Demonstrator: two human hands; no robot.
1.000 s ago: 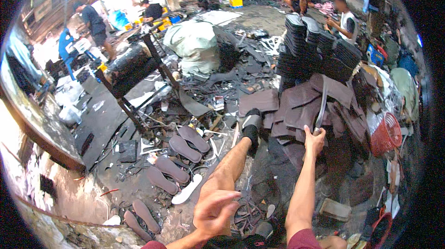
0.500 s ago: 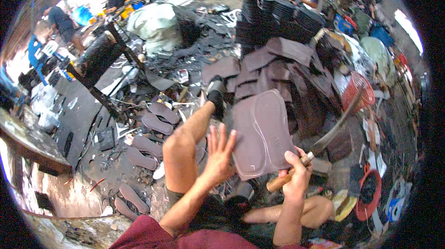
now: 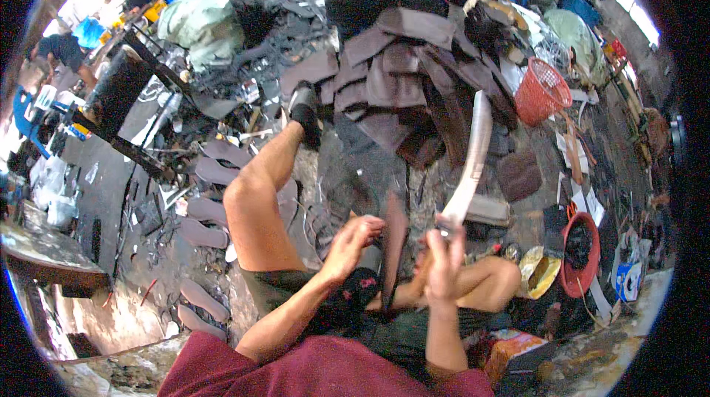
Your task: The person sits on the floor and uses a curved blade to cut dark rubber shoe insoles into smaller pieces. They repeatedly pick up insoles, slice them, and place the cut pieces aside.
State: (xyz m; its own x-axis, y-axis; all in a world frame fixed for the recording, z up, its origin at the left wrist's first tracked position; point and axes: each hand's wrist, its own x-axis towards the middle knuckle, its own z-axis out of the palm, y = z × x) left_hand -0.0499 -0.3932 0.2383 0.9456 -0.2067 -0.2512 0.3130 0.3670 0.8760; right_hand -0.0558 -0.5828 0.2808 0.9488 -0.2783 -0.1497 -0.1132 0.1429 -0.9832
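Note:
My right hand (image 3: 444, 267) is wrapped round the wooden handle of a long curved knife (image 3: 477, 153), its blade pointing up and away. A brown rubber sole sheet (image 3: 394, 242) stands almost edge-on between my hands, above my lap. Whether the right fingers also grip the sheet is hidden. Just left of the sheet is my left hand (image 3: 351, 245), fingers loosely bent and apart from it, with nothing seen in them. Several cut soles (image 3: 203, 211) lie in pairs on the floor to the left of my bent knee.
Ahead of my foot rises a heap of brown sole sheets (image 3: 396, 86). To the right stand a red mesh basket (image 3: 543, 94), a red-rimmed basin (image 3: 566, 256) and a yellow container (image 3: 538, 279). A dark roller on a frame (image 3: 122, 94) and scraps cover the left floor.
The sheet has turned from face-on to nearly edge-on and come down toward my lap. The knife has swung upright with my right hand. My left hand's spread fingers have drawn together. The view has tilted down.

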